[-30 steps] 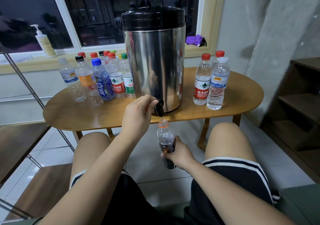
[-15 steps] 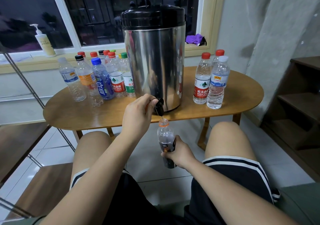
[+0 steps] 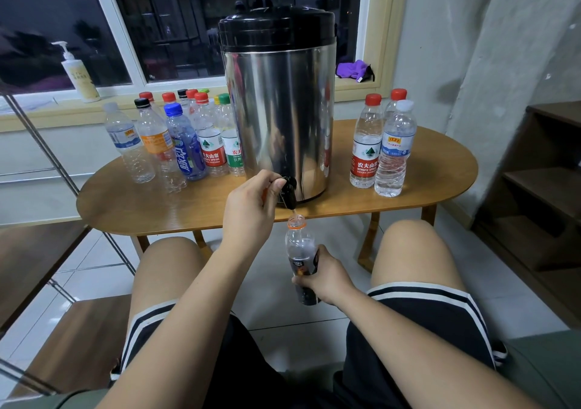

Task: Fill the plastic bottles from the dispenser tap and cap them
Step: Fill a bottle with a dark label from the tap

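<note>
A tall steel dispenser (image 3: 279,107) with a black lid stands on the oval wooden table (image 3: 157,207). My left hand (image 3: 250,212) pinches its black tap (image 3: 288,192) at the front edge. Just below the tap my right hand (image 3: 327,278) grips an uncapped bottle (image 3: 298,245) with a dark label and an orange neck ring, held upright under the spout. Several capped bottles (image 3: 185,144) stand left of the dispenser. Three capped bottles with water (image 3: 377,147) stand to its right.
A pump bottle (image 3: 80,77) and a purple cloth (image 3: 353,69) sit on the window sill behind. Dark wooden shelves (image 3: 540,188) stand at the right, a metal frame (image 3: 47,157) at the left. My knees are under the table's front edge.
Both hands keep their places at the tap and on the bottle. The water level in the held bottle looks slightly higher.
</note>
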### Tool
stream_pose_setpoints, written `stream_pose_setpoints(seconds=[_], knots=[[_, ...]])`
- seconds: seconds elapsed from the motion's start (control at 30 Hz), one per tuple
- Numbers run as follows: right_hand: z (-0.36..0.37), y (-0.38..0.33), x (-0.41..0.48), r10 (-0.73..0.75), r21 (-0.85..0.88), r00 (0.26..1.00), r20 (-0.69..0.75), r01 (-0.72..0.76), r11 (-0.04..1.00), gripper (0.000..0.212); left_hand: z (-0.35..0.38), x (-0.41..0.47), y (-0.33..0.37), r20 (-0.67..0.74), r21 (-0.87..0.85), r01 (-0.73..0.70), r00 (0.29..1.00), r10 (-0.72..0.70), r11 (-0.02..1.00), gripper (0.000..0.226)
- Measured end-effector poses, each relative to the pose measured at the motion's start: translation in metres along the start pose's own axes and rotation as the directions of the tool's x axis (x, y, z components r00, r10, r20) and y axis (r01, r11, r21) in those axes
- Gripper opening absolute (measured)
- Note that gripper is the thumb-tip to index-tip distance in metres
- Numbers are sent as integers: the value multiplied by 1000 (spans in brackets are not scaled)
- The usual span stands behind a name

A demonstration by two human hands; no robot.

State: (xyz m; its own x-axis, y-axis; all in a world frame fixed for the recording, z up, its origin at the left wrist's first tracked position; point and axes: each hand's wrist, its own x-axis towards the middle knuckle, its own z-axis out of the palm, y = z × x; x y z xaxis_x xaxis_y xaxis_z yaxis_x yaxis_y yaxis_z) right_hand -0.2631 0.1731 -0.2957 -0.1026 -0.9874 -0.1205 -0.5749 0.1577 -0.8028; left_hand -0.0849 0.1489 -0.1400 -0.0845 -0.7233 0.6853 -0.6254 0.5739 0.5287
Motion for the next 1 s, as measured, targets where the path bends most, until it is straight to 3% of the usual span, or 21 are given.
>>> stream_pose_setpoints(seconds=[1.0], knots=[[0, 1, -1, -1, 16, 1000, 1, 1, 1000, 60, 1, -2, -1, 12, -55, 48, 999, -48, 997, 22]])
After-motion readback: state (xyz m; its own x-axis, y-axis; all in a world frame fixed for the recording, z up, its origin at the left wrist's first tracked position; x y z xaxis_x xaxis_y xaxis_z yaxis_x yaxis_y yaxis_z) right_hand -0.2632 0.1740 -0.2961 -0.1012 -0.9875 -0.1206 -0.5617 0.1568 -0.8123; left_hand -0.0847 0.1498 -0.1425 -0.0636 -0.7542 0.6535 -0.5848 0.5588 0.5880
